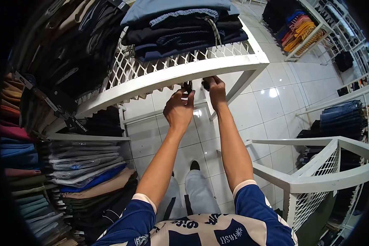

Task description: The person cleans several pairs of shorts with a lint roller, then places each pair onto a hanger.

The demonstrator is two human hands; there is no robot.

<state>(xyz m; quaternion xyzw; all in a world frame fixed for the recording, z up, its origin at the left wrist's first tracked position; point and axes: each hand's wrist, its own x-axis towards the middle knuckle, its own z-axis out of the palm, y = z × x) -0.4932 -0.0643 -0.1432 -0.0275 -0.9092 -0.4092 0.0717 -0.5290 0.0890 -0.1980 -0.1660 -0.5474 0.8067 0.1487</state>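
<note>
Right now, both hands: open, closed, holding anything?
Left hand: closed, pinching a small dark piece under the white shelf rail.
Right hand: closed on a second dark piece at the same rail; what it is cannot be told.

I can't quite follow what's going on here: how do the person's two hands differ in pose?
The left hand sits lower, just under the white shelf rail; the right hand reaches higher, against the rail. The left hand shows its broad back; the right hand looks narrower, turned edge-on. Each pinches something: left a small dark object, right a dark piece.
</note>
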